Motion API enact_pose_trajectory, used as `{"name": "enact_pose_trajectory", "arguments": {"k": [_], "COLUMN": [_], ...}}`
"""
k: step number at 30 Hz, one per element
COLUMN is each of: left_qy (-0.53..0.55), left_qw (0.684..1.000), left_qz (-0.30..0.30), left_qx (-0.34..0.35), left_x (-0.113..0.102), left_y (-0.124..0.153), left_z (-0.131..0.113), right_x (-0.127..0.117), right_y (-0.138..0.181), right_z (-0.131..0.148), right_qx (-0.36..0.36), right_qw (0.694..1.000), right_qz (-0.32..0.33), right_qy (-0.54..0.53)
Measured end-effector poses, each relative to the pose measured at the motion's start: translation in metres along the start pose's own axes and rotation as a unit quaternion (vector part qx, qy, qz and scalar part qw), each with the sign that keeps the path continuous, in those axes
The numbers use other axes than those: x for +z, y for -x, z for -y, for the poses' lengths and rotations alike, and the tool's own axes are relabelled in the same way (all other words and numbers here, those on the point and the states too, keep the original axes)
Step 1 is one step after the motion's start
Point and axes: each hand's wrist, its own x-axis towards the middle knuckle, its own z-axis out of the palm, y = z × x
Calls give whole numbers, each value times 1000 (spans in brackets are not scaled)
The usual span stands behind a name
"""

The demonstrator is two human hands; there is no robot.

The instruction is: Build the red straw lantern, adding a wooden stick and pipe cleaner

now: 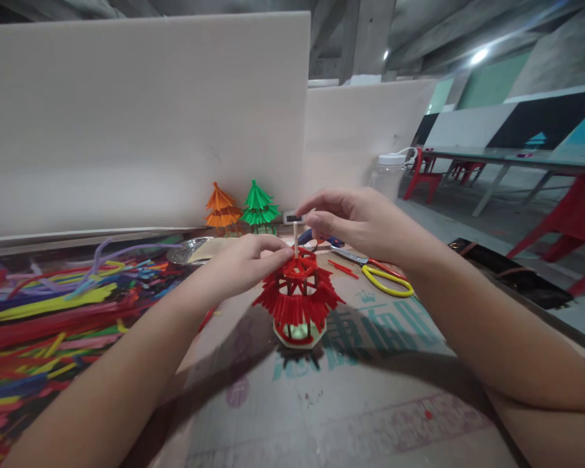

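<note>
A small red pagoda model (298, 305) stands upright on a pale octagonal base, with fringed red roofing made of what looks like pipe cleaners. From its top rises a thin pale wooden stick (296, 237). My left hand (253, 260) grips the model's upper red rim from the left, thumb and fingers closed at the edge. Just above and right of the stick hovers my right hand (355, 221), fingers curved and thumb apart from the index finger. Nothing shows between its fingertips.
Many coloured pipe cleaners (53, 325) cover the left side. Orange (223, 208) and green (260, 208) pagoda models stand behind, near a clear dish (190, 251). Scissors with red and yellow handles (387, 279) and red pieces (344, 268) lie right. A clear jug (387, 175) stands farther back.
</note>
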Motion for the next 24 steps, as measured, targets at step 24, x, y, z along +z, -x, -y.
{"name": "enact_pose_trajectory", "arguments": {"k": [24], "left_qy": [-6], "left_qw": [999], "left_qz": [-46], "left_qx": [27], "left_x": [-3], "left_y": [-5], "left_z": [15], "right_x": [18], "right_y": [-2], "right_z": [-5], "right_qx": [-14], "right_qw": [997], "right_qz": [9], "right_qy": [69]}}
